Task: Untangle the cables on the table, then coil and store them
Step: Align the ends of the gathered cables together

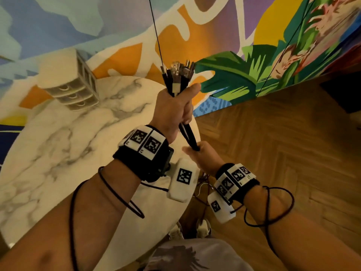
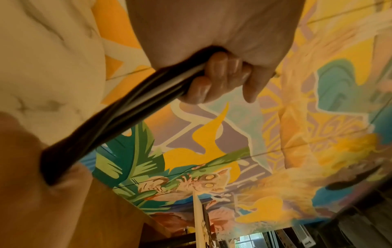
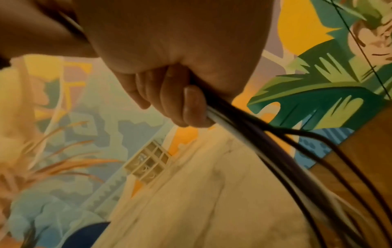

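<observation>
At frame centre my left hand [image 1: 176, 106] clamps the cable bundle [image 1: 188, 136], plugs [image 1: 178, 72] pointing up. Its long axis slants down-right into my right hand [image 1: 199, 156], fisted round it just below, nearer the loose tails.

Cables [image 1: 188, 134]: smooth black and white plastic jackets, metal plugs [image 1: 178, 68]. Table [image 1: 64, 137]: polished marble-look. Floor [image 1: 283, 133]: wood parquet.
</observation>
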A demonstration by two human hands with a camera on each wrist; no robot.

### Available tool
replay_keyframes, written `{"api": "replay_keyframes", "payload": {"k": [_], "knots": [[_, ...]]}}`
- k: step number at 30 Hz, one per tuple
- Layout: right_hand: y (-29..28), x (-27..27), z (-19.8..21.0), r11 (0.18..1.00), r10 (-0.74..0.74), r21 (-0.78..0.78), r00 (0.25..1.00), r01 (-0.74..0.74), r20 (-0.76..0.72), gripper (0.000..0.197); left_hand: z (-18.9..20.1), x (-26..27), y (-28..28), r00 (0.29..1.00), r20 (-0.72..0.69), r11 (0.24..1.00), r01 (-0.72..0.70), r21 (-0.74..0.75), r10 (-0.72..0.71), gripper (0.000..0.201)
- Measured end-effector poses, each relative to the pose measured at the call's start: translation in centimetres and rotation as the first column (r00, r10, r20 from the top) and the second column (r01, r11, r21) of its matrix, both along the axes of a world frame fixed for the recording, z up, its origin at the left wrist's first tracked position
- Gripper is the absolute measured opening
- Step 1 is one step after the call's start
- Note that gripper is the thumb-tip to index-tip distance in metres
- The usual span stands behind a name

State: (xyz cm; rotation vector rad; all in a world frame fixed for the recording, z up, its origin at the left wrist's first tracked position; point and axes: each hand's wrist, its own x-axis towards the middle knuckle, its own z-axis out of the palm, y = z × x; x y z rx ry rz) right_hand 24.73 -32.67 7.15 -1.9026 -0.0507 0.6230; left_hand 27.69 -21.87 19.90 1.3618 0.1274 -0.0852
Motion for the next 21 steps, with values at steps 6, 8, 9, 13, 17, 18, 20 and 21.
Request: {"api": "replay_keyframes", "payload": {"k": [6,8,9,13,17,18,20,21], "knots": [[1.6,0.6,3.2,0.931,0.305,0.208,0.952,-0.301,0.012,0.028,-0.2,-2.0,3.8,0.999,0.039,0.997,-0.025,0.078,0.022,0.044],[2.2,2.1,6.4,0.911,0.165,0.37,0.983,-0.182,0.076,0.03,-0.1,-2.7,5.1,0.999,0.037,0.991,-0.034,0.128,0.03,0.046],[2.9,3.1,8.4,0.897,0.076,0.426,0.99,-0.12,0.119,0.027,-0.1,-3.1,5.8,0.999,0.028,0.986,-0.043,0.159,0.039,0.048],[6.7,5.3,16.0,0.886,0.038,0.435,0.96,-0.161,0.277,0.055,0.6,-4.0,6.8,0.996,0.027,0.942,-0.088,0.324,0.083,0.042],[10.1,4.1,18.9,0.935,0.167,0.206,0.869,-0.29,0.465,0.056,2.6,-4.3,8.2,0.987,0.085,0.911,-0.157,0.381,0.135,0.032],[10.5,3.7,18.7,0.94,0.168,0.184,0.86,-0.287,0.483,0.051,3.0,-4.3,8.7,0.987,0.084,0.901,-0.162,0.402,0.139,0.036],[10.9,3.3,18.4,0.946,0.16,0.173,0.859,-0.274,0.486,0.046,3.3,-4.6,9.6,0.992,0.068,0.887,-0.129,0.444,0.11,0.038],[11.0,3.1,18.2,0.946,0.158,0.178,0.865,-0.271,0.477,0.045,3.3,-4.8,9.9,0.994,0.062,0.882,-0.111,0.458,0.093,0.038]]}}
